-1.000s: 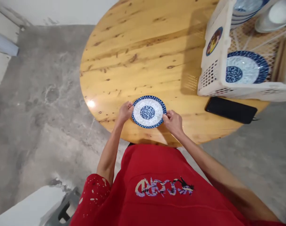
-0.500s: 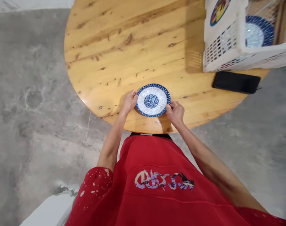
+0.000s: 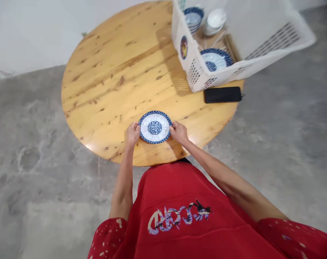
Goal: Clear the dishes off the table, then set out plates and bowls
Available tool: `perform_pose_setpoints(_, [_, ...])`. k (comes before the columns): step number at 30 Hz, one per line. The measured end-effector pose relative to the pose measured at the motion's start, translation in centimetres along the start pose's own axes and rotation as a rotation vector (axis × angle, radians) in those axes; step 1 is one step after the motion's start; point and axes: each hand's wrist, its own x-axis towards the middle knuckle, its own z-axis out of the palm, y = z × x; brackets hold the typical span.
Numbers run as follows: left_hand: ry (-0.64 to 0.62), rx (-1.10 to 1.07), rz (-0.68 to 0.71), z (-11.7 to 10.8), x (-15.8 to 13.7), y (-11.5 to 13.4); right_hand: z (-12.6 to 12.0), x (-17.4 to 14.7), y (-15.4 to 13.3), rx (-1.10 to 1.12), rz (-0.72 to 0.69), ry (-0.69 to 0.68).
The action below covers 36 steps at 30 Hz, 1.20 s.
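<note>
Blue-rimmed ceramic plate [image 3: 155,127], just one: gripping it with two hands, pinching its left edge in the left grip [image 3: 132,133] and its right edge in the right grip [image 3: 179,132], clasping the rim between thumb and fingers at both sides. Holding it face up between the two, near the close edge of one round wooden counter [image 3: 112,90]; not being able to tell whether touching the wood or hovering just above. Counting one black smartphone [image 3: 222,95], lying well apart from the right grip and just beside one white plastic crate [image 3: 253,68] with one oval sticker [image 3: 184,47]. Inside the crate, seeing one second blue-rimmed plate [image 3: 219,59], partly hidden by the wall, one stack of blue-rimmed bowls [image 3: 193,18] and one stack of white bowls [image 3: 216,21], not showing clearly enough for counting singly. Wearing one red shirt [image 3: 185,216].
</note>
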Motion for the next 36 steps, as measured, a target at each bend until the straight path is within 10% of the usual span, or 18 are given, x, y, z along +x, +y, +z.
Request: perform_pose_setpoints(36, [0.022,-0.001,-0.036,0.0,-0.7,-0.2,-0.1,0.6,-0.4,-0.015,-0.031,-0.081])
